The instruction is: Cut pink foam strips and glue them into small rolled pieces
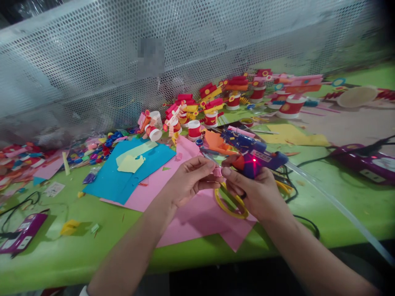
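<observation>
Our left hand (197, 177) is nearly closed at the fingertips, pinching a small ridged pink piece (217, 172) from the left. Our right hand (259, 192) meets it from the other side, thumb and finger closed on its right end, so the piece sits between our two hands, above the pink paper (188, 230). Just below our right hand we see a yellow loop (236, 214); we cannot tell whether that hand also holds it. A blue glue gun (251, 163), its red light lit, is just beyond the right hand, with a clear stick (333, 200) running to the near right.

To the left, blue paper (105, 176) overlaps the pink, bearing pale scraps (131, 164). Purple boxes (358, 160) lie far right and near left on the green table (70, 261). Farther off, red cups (291, 107) stand before a perforated panel (92, 61).
</observation>
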{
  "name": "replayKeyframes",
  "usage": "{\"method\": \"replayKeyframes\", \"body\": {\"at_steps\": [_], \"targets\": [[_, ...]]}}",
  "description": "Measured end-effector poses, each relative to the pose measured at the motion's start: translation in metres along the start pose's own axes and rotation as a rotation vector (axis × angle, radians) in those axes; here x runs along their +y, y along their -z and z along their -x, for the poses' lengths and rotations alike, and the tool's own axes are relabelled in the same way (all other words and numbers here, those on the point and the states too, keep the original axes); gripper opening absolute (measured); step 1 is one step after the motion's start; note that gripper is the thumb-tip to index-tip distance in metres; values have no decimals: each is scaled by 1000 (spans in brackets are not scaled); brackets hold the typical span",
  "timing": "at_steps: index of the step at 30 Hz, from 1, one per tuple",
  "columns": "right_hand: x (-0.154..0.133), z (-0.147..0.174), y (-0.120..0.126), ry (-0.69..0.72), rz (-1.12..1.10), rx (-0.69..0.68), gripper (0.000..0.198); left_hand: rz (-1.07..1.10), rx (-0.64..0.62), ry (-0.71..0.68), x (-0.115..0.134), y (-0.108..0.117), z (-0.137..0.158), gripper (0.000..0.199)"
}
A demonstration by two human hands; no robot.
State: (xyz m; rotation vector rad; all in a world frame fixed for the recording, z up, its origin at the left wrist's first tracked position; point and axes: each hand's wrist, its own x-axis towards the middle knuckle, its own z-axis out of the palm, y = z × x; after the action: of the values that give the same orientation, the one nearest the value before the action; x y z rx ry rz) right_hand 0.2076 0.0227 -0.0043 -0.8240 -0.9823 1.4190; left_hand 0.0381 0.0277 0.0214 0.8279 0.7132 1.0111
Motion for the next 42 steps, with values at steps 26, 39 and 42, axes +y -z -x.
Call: {"method": "replayKeyframes", "body": {"at_steps": [26, 39, 42], "targets": [[-1, 0, -1, 17, 149, 80, 34, -495, 175, -353, -5, -7, 3, 47], [-4, 1, -3, 57, 204, 89, 32, -810, 229, -625, -18, -8, 6, 61], [-3, 0, -1, 94, 149, 91, 28, -776, 226, -603, -18, -11, 7, 63]]}}
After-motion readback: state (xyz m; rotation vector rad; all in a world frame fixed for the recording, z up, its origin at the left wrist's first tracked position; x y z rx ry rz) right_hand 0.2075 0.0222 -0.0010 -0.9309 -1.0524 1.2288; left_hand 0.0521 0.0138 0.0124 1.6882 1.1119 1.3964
